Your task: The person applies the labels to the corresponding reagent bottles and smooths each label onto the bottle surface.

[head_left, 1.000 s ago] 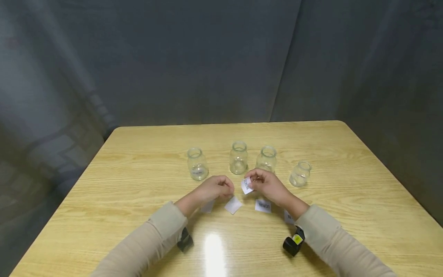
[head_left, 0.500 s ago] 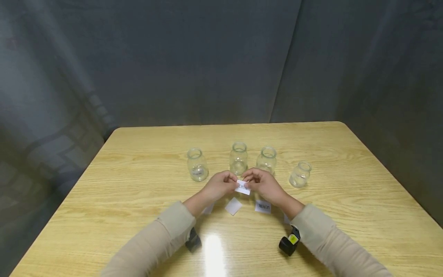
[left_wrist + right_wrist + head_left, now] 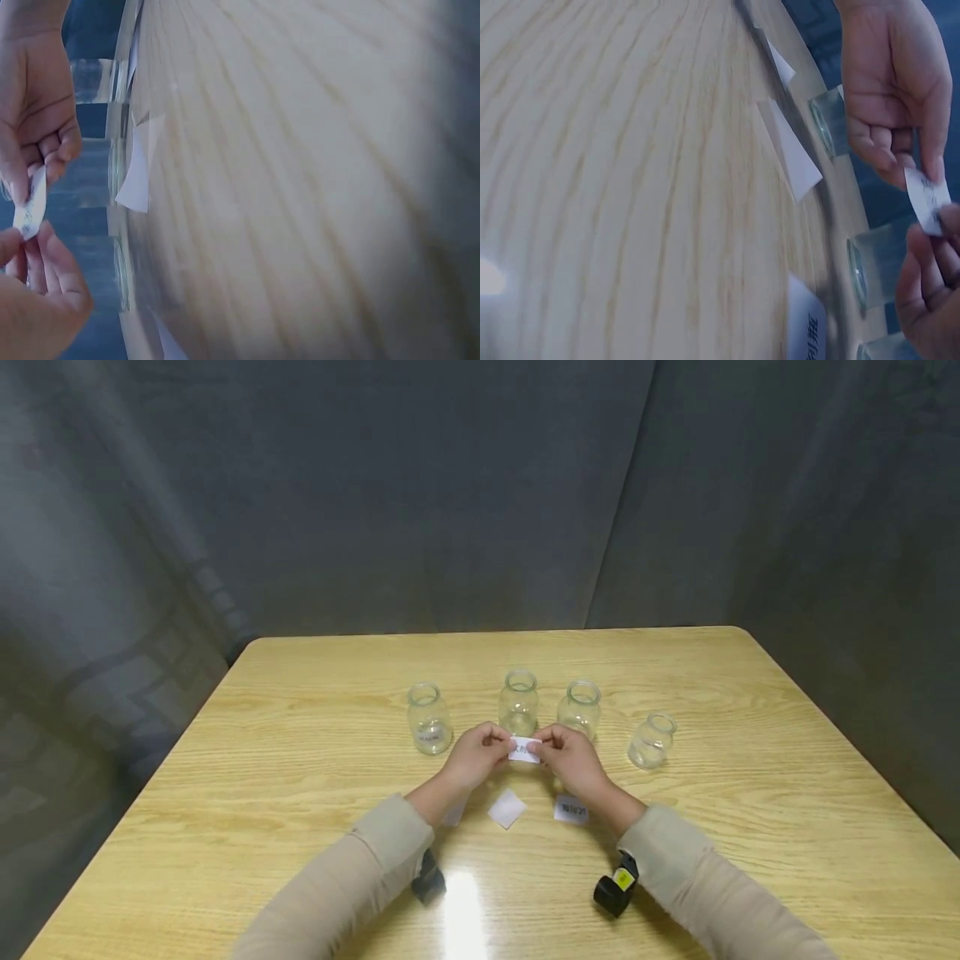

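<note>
A small white paper label (image 3: 524, 750) with dark printed characters is held up between both hands above the table. My left hand (image 3: 474, 758) pinches its left end, while the right hand (image 3: 576, 763) pinches the right end. The label (image 3: 928, 201) looks slightly bent in the right wrist view. Just behind the hands stand two clear glass jars, a middle one (image 3: 518, 700) and one to its right (image 3: 580, 703); the hands partly hide their lower parts. On the tabletop below lie a blank-looking label (image 3: 506, 809), a printed label (image 3: 572, 809) and another label (image 3: 454, 814) partly behind the left wrist.
Farther left is a glass jar (image 3: 429, 714) with a printed label (image 3: 431, 736) low on it. A shorter glass jar (image 3: 651, 742) stands at the right. Everything rests on a wood-grain table (image 3: 300, 735), with a dark grey curtain (image 3: 435, 493) behind it.
The left hand has come up and right to take the label's left end, which the right hand alone held before. Both hands then lifted it slightly toward the jars.
</note>
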Demonstrator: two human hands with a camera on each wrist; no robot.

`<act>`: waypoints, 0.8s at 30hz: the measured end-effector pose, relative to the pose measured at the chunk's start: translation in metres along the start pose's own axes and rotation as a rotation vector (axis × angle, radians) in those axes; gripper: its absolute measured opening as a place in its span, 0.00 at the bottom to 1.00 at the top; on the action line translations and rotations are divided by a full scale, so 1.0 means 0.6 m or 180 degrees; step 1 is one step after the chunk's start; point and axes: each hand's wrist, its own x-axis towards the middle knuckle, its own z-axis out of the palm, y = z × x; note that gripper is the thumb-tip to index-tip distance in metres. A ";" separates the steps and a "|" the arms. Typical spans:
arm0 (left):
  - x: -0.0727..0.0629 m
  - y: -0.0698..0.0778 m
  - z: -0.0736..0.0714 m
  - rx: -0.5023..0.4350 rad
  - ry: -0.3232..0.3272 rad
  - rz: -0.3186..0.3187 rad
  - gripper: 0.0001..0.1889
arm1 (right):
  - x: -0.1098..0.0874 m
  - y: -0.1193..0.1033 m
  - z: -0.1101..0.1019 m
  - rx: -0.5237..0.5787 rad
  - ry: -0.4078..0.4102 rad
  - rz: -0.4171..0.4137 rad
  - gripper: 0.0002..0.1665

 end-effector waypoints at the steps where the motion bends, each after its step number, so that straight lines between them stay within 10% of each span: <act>1: 0.001 0.000 0.002 -0.0026 0.0054 -0.0012 0.07 | 0.001 0.000 0.002 -0.0014 0.0044 0.0031 0.07; 24: 0.014 0.001 0.005 0.0409 0.0613 -0.0007 0.04 | 0.018 -0.004 0.028 -0.0585 0.0396 0.0045 0.06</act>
